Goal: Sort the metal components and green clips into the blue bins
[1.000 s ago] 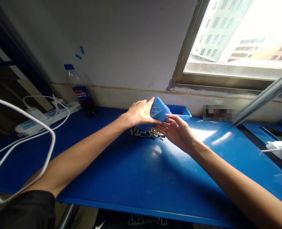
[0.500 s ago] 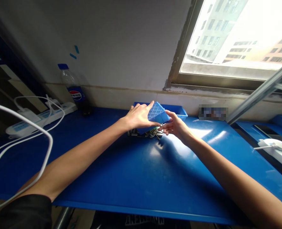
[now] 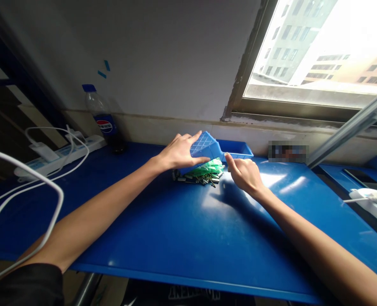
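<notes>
My left hand [image 3: 179, 152] is wrapped over a blue plastic bin [image 3: 209, 144], which is tilted with its gridded underside toward me. At the bin's lower right corner, the thumb of my right hand [image 3: 244, 172] presses on the rim, its other fingers curled under and partly hidden. Below the bin's mouth, green plastic film [image 3: 207, 168] and a heap of small metal pieces [image 3: 209, 179] lie on the table. A second blue bin [image 3: 244, 155] stands behind, its left part covered by the tilted one.
A cola bottle [image 3: 104, 121] and a white power strip [image 3: 61, 155] stand at the left by the wall. White cables [image 3: 59, 191] loop over the blue table [image 3: 163, 238]. On the right are a metal bar [image 3: 350, 127] and another power strip [image 3: 373, 206].
Green film now shows under the bin's mouth. My right hand has curled its fingers and closed at the rim; the bin has shifted slightly left.
</notes>
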Available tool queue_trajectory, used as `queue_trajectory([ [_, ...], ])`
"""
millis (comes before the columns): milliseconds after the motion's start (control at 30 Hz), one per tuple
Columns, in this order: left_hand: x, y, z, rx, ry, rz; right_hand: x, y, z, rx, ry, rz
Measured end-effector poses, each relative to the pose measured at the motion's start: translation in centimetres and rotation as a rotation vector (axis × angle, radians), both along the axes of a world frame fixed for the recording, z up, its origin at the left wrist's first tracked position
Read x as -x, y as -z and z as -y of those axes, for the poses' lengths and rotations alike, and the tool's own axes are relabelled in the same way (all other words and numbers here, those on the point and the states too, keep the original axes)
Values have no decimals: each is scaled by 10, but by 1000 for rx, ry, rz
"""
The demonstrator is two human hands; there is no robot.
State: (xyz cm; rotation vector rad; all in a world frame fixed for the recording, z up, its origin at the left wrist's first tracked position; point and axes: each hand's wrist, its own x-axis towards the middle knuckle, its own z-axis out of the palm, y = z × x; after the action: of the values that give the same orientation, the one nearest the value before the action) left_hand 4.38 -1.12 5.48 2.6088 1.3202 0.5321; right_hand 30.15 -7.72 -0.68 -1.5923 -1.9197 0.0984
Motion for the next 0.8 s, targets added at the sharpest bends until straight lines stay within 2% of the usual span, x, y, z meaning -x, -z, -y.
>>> queue_trajectory([
  [67,8,-3,-1,26,-36,49,8,-6,4,-82,20,58],
  [167,21,-9,-1,57,-99,98,25,-17,7,-202,-151,-14],
  [300,38,-14,-2,81,-127,253,58,-35,-1,-139,-405,-197],
  [367,42,-12,-3,85,-117,407,77,-42,-11,-101,-453,-211],
  [433,45,-7,-5,48,-140,598,97,-45,-24,-39,-490,-205],
  [500,47,0,-7,-13,-201,781,114,-46,-40,-20,-469,-215],
  [600,51,11,-13,-13,-277,938,130,-46,-65,-4,-464,-211],
  [700,62,26,-14,98,-334,946,138,-52,-89,-29,-449,-116],
  [800,74,46,-6,218,-401,732,142,-59,-110,-63,-435,94],
])
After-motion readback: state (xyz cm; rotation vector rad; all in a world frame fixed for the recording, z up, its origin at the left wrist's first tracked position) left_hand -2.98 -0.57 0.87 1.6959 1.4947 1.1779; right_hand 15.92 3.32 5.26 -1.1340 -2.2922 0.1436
